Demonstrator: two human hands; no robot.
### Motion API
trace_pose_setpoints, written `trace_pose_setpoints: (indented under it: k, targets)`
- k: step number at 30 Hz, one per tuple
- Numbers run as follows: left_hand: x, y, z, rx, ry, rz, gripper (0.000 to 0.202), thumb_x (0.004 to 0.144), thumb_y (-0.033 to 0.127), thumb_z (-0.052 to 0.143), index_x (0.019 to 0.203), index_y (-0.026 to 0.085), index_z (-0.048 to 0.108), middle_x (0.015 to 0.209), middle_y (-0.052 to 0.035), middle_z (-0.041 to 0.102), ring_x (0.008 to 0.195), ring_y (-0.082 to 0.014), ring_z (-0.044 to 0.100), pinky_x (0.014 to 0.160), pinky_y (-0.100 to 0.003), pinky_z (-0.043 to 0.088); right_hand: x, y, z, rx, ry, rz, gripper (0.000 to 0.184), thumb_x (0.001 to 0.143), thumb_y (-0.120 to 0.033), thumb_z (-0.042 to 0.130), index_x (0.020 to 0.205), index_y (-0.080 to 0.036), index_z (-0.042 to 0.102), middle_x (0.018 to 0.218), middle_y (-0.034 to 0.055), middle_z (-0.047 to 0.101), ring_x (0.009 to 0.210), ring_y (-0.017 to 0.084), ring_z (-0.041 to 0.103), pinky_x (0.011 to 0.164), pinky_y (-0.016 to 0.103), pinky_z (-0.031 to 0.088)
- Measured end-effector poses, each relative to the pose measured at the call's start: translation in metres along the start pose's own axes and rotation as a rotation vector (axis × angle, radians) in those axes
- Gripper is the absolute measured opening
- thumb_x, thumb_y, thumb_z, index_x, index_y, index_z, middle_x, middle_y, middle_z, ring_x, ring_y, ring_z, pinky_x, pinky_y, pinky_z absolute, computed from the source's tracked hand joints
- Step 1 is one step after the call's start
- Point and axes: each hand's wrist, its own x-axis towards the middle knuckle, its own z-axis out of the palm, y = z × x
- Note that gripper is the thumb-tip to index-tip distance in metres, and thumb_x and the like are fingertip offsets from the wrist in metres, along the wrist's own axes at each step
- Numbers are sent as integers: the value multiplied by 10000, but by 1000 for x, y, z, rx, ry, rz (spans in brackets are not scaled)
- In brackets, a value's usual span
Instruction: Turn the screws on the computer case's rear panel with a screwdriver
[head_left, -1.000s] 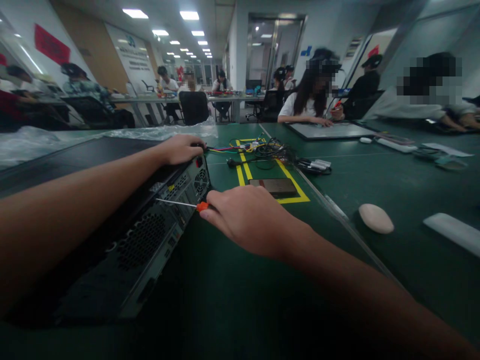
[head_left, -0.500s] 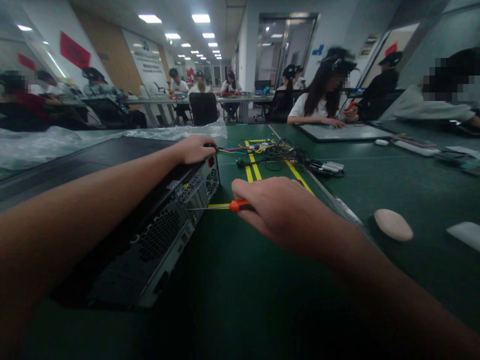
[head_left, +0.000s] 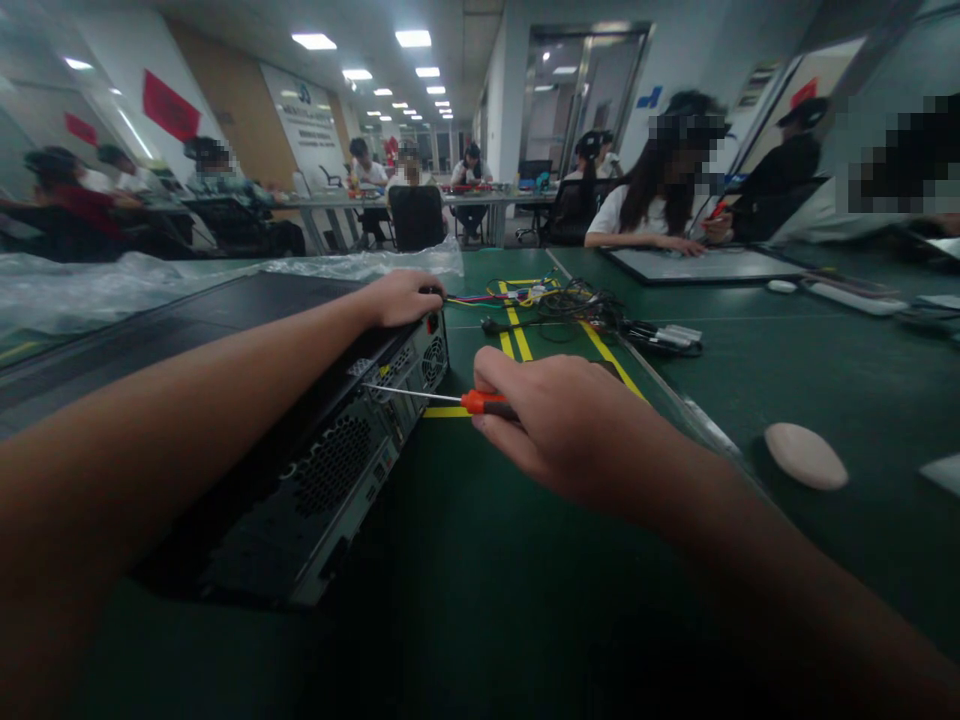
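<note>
A black desktop computer case (head_left: 315, 480) lies on its side on the green table mat (head_left: 487, 590), its rear panel with vents and a fan facing me. My left hand (head_left: 401, 297) rests closed over the far top corner of the case. My right hand (head_left: 559, 420) grips a screwdriver (head_left: 450, 398) with an orange handle. Its thin metal shaft points left, and the tip touches the upper edge of the rear panel.
A tangle of coloured cables (head_left: 555, 298) lies inside yellow tape lines (head_left: 517, 345) beyond the case. A pale oval object (head_left: 805, 455) sits at the right. Clear plastic sheeting (head_left: 112, 285) lies at the left. Several other people sit at neighbouring tables.
My right hand with the screwdriver moved right and away from the panel, then brought the tip back to a higher spot on it. My left hand stayed on the case corner.
</note>
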Motion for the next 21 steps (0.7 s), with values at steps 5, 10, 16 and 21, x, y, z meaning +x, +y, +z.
trace_pose_setpoints:
  k: [5, 10, 16, 21]
  targets:
    - [0, 1, -1, 13, -5, -8, 580, 834, 433, 419, 1260, 187, 726, 1267, -86, 728, 1206, -304, 627, 1026, -363, 467, 0, -3, 1, 14, -14, -12, 167, 972, -283, 548, 1117, -204, 574, 743, 3, 634, 600, 154, 494, 535, 286, 224]
    - [0, 0, -1, 9, 2, -16, 580, 825, 430, 425, 1262, 199, 729, 1265, -79, 732, 1202, -300, 632, 1032, -362, 468, 2, -4, 4, -1, -24, -20, 166, 983, -279, 524, 1115, -194, 579, 740, 12, 646, 592, 160, 509, 534, 291, 219]
    - [-1, 1, 0, 1, 9, -25, 588, 821, 425, 427, 1266, 199, 737, 1280, -67, 729, 1219, -296, 624, 1030, -339, 468, 3, -5, 5, -6, -14, -20, 175, 989, -271, 506, 1126, -191, 579, 766, 29, 678, 603, 171, 546, 533, 297, 226]
    - [-1, 2, -1, -3, 8, -33, 571, 818, 424, 435, 1254, 215, 740, 1269, -56, 735, 1214, -289, 628, 1025, -338, 471, 5, -9, 5, -16, -60, -6, 173, 992, -268, 506, 1123, -186, 583, 774, 40, 693, 626, 191, 592, 541, 304, 228]
